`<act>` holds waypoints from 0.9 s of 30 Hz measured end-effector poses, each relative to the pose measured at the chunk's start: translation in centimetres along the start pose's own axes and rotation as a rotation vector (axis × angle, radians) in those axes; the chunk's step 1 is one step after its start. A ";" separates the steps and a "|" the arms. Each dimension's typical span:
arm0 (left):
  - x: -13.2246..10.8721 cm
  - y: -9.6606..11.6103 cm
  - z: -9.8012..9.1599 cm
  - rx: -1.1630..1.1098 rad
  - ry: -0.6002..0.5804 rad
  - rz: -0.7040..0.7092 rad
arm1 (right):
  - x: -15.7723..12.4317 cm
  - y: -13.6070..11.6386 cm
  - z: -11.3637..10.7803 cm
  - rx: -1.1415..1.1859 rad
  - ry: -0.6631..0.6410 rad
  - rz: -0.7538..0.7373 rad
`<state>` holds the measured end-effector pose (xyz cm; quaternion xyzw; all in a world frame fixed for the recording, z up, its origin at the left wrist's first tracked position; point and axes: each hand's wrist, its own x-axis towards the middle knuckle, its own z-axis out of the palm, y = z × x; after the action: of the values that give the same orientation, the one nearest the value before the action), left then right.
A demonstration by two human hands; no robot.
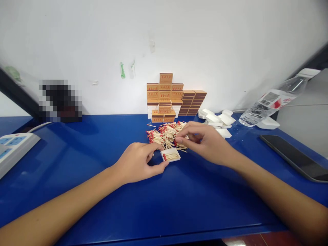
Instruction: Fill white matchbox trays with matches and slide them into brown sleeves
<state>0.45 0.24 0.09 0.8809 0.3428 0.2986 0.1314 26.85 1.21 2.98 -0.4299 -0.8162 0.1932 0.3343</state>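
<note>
Thumb and finger of my left hand point(140, 162) grip the two ends of a small white matchbox tray point(178, 157) on the blue table. Inside it lies a layer of matches point(172, 156), their red heads toward the left. Just behind the tray spreads a loose pile of red-headed matches point(164, 134). My right hand point(202, 141) reaches over the right side of this pile, thumb and forefinger closed in a pinch. Red match heads show right at those fingertips; how many matches are between them is hidden.
Orange matchboxes point(165, 95) stand stacked against the wall, with brown-sided boxes point(191, 102) beside them. White empty trays point(215, 118) lie heaped to the right. A tilted water bottle point(275, 99) and a phone point(292, 155) are farther right. A white device point(17, 150) sits at left.
</note>
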 end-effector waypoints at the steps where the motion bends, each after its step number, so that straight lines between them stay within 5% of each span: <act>1: 0.0 0.0 0.0 -0.018 0.010 0.002 | 0.1 0.3 -0.6 -0.056 0.011 -0.006; 10: 0.1 0.3 -0.1 -0.024 -0.054 -0.033 | -0.2 0.9 -1.6 -0.256 -0.292 -0.021; 21: 0.1 0.1 -0.1 0.076 -0.120 -0.007 | 0.1 2.3 -1.5 -0.283 -0.359 -0.030; 27: -0.1 0.0 -0.1 0.079 -0.127 0.006 | 0.1 2.1 -1.9 -0.260 -0.253 -0.024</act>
<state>0.35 0.20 0.12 0.9036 0.3427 0.2286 0.1171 29.33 2.49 3.08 -0.4321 -0.8748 0.1346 0.1728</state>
